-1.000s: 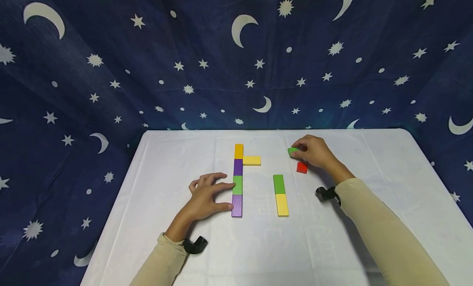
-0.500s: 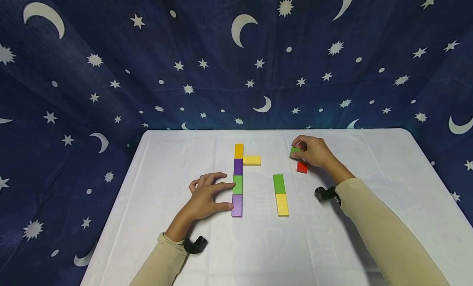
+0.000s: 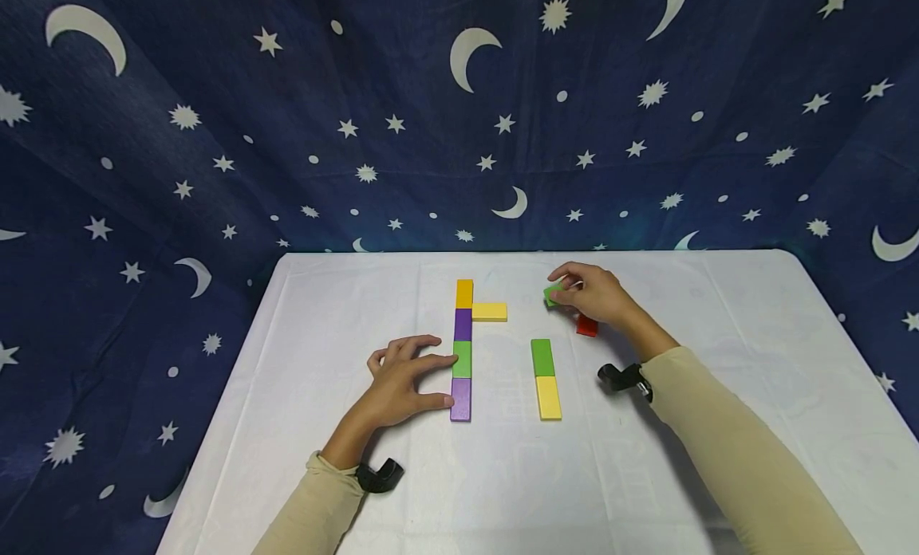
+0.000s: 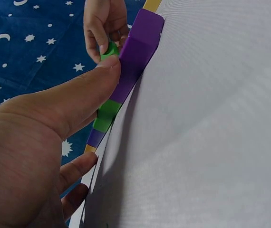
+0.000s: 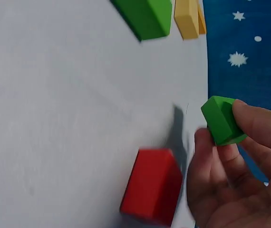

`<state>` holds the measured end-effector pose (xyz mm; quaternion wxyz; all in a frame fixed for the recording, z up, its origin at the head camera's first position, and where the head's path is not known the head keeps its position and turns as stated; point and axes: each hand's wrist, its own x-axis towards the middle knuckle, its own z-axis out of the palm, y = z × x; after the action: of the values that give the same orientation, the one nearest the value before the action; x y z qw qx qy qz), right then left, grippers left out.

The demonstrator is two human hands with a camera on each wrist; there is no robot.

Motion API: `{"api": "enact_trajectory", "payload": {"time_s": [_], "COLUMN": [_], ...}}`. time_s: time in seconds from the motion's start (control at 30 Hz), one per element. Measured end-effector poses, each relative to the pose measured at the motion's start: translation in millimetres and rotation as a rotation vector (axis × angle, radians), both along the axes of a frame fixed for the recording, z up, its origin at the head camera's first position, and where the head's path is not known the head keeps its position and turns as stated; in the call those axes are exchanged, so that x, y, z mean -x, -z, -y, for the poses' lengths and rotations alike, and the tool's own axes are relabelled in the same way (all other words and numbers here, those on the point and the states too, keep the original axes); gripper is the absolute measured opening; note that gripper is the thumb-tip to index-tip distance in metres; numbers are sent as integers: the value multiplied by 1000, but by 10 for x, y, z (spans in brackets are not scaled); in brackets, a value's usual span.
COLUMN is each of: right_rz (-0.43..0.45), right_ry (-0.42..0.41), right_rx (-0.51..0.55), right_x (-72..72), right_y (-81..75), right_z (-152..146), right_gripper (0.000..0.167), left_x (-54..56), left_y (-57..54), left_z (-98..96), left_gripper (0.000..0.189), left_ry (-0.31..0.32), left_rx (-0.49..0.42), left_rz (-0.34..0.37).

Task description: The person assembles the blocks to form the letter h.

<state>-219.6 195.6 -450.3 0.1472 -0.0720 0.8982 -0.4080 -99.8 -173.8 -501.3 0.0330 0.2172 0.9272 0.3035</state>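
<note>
A column of blocks runs down the middle of the table: orange (image 3: 464, 293), dark purple (image 3: 463, 324), light green (image 3: 463, 359) and light purple (image 3: 461, 400). My left hand (image 3: 395, 387) lies beside it, index fingertip on the light green block and thumb tip at the light purple one, fingers spread and not curled round anything. At the back right, my right hand (image 3: 592, 292) pinches a small green block (image 5: 221, 119) between thumb and fingers. In the right wrist view this block is lifted above the table, its shadow on the cloth. A red block (image 5: 152, 185) lies just beneath that hand.
A yellow block (image 3: 490, 312) sticks out rightward from the column's upper part. Right of the column, a green block (image 3: 542, 357) and a yellow block (image 3: 549, 399) lie end to end. The table (image 3: 323, 300) has a white cloth; a starry dark blue curtain (image 3: 402, 76) hangs behind.
My right hand has shifted left with the small green block, away from above the red block's left side. The left hand and the column have stayed in place.
</note>
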Motion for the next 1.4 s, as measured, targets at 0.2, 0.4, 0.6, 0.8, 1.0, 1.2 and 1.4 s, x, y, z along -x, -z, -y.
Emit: {"api": "enact_trajectory", "payload": {"time_s": [0.2, 0.4, 0.6, 0.8, 1.0, 1.2, 1.4], "right_rz": [15, 3, 45, 55, 41, 25, 25], "right_ry": [-18, -14, 26, 62, 55, 73, 81], "right_rx": [11, -2, -1, 17, 16, -4, 16], "right_x": [-37, -51, -50, -73, -81, -71, -69], "right_y": [-10, -7, 36, 50, 68, 108, 100], "right_z": [115, 215, 317, 385, 443, 489, 519], "right_gripper": [23, 25, 26, 22, 21, 22, 22], "left_x": [-2, -6, -8, -10, -8, -9, -5], "left_y": [-5, -14, -15, -13, -9, -11, -7], "left_z": [-1, -2, -3, 0, 0, 2, 3], "left_gripper": [63, 63, 63, 63, 63, 63, 63], "left_ry": [2, 1, 0, 0, 3, 3, 5], "left_rx": [-4, -1, -10, -16, -23, -23, -22], "left_rz": [-1, -6, 2, 11, 10, 9, 6]}}
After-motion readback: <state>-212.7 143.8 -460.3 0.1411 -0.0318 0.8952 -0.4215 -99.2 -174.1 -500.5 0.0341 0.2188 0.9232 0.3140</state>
